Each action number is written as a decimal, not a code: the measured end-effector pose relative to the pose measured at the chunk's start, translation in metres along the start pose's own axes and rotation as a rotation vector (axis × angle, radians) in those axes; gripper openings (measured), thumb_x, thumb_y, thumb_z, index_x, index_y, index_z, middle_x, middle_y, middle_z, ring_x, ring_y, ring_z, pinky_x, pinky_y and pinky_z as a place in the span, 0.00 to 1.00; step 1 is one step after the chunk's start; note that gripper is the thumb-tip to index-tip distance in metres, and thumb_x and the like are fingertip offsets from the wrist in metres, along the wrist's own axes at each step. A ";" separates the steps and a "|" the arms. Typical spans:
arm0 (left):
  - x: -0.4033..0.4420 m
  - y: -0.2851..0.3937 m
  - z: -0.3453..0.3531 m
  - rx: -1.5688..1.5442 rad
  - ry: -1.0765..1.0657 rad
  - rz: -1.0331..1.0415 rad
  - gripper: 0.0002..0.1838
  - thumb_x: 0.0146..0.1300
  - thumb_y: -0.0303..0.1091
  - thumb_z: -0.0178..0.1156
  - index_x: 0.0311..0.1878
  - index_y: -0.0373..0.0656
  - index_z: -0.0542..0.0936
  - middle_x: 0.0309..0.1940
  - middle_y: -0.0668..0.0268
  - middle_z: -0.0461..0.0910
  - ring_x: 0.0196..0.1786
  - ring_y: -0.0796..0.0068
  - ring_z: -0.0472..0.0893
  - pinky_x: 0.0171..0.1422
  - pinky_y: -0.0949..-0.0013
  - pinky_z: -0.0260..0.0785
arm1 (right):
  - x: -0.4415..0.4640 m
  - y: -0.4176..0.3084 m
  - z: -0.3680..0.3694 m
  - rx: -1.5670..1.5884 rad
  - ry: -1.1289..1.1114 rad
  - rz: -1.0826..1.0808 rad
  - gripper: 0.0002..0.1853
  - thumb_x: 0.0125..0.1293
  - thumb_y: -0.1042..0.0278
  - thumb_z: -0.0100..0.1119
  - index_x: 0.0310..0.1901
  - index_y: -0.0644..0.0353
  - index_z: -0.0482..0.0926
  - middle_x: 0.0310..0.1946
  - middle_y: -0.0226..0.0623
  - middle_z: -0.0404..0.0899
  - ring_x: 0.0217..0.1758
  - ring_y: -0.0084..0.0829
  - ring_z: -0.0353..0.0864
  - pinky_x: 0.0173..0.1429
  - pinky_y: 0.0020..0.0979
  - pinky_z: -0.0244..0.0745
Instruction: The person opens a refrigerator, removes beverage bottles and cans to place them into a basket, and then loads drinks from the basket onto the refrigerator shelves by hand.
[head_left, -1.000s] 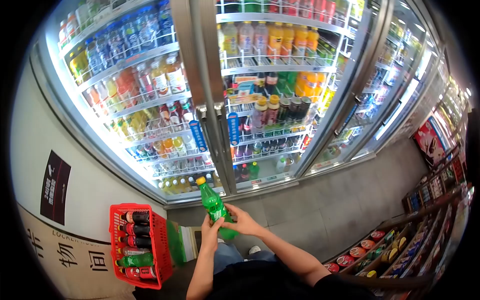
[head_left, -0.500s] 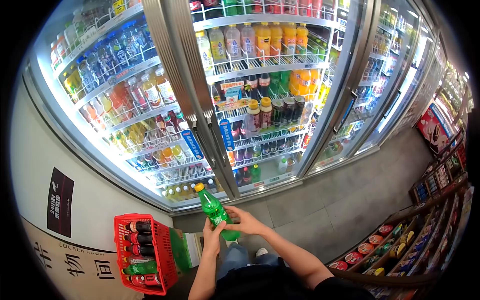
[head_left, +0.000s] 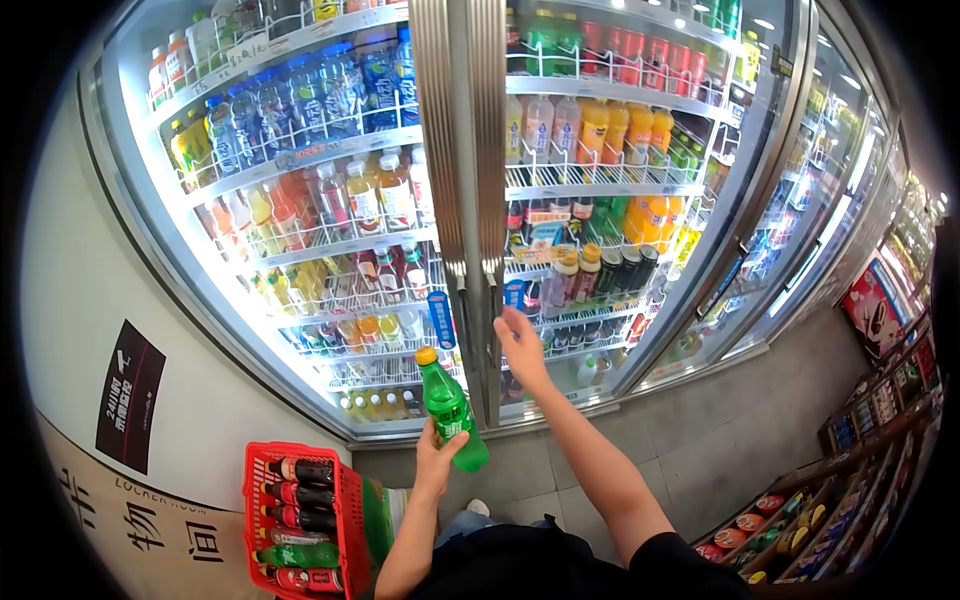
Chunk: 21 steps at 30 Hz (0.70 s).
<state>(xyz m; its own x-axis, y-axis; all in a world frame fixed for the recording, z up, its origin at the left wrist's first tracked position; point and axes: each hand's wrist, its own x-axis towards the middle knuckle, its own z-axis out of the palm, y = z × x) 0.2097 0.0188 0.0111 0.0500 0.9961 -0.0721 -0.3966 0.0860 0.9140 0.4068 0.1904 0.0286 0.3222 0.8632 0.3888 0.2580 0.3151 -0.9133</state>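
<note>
A green bottle with a yellow cap point(head_left: 452, 410) is held tilted in my left hand point(head_left: 437, 455), whose fingers wrap round its lower half. My right hand point(head_left: 518, 345) is raised in front of the right glass door, near its upright metal handle point(head_left: 493, 320). Its fingers look partly bent, with no object visible in them; whether they touch the door or handle I cannot tell. Behind the closed doors, shelves hold rows of bottles and cans, among them blue-capped water bottles point(head_left: 305, 95) and orange drinks point(head_left: 593, 130).
A red basket point(head_left: 352, 520) with several dark, red and green bottles stands at the lower left beside a pale wall point(head_left: 200, 350). Shelves of packaged goods point(head_left: 800, 520) run along the lower right. Grey floor tiles point(head_left: 610, 440) lie between them and the fridges.
My right hand has let go of the green bottle and moved up to the fridge doors. The bottle stays in my left hand. The view has shifted, placing the door handles nearer the centre.
</note>
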 end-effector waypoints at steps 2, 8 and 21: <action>0.004 0.001 -0.001 -0.007 -0.004 -0.008 0.33 0.60 0.27 0.70 0.68 0.36 0.68 0.54 0.64 0.79 0.55 0.74 0.79 0.60 0.69 0.71 | 0.010 -0.007 0.008 -0.009 0.021 0.056 0.31 0.69 0.47 0.62 0.59 0.71 0.75 0.50 0.52 0.83 0.57 0.43 0.81 0.63 0.37 0.72; 0.011 0.021 -0.023 0.011 -0.055 0.001 0.33 0.60 0.28 0.70 0.67 0.36 0.67 0.54 0.63 0.79 0.55 0.75 0.79 0.60 0.69 0.71 | 0.050 -0.007 0.050 0.059 0.049 0.353 0.32 0.70 0.35 0.54 0.25 0.61 0.77 0.21 0.31 0.77 0.28 0.23 0.75 0.34 0.27 0.65; -0.001 0.007 -0.056 -0.009 -0.062 -0.090 0.35 0.60 0.26 0.69 0.69 0.37 0.67 0.54 0.64 0.79 0.54 0.75 0.79 0.60 0.70 0.71 | 0.038 0.012 0.051 0.020 0.115 0.317 0.35 0.71 0.37 0.51 0.25 0.69 0.72 0.16 0.38 0.68 0.25 0.26 0.64 0.33 0.37 0.62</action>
<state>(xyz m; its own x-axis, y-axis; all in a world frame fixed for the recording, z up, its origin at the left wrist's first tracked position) 0.1558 0.0194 -0.0043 0.1428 0.9813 -0.1287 -0.3959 0.1758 0.9013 0.3753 0.2469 0.0265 0.4846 0.8696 0.0950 0.1105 0.0468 -0.9928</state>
